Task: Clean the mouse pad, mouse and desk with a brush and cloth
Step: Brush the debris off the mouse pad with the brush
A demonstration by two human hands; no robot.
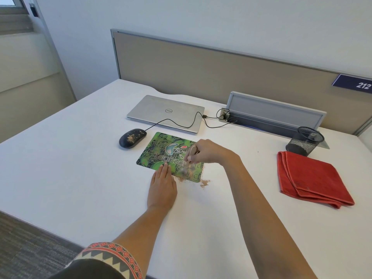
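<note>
Meanwhile right hand [209,152] grips brush [190,156]; left hand [162,186] flat.

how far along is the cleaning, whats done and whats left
Early. Nothing looks finished. In hand: the right hand works a brush over the green mouse pad, steadied by the left hand; crumbs have spilled past its near edge onto the desk. Left: the mouse is still speckled with crumbs, and the folded red cloth lies unused.

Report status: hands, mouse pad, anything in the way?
Right hand sweeping brush over mouse pad; left hand flat, pinning its near edge. Crumbs spilled onto desk; mouse dusty. Red cloth untouched; nothing blocking.
</note>
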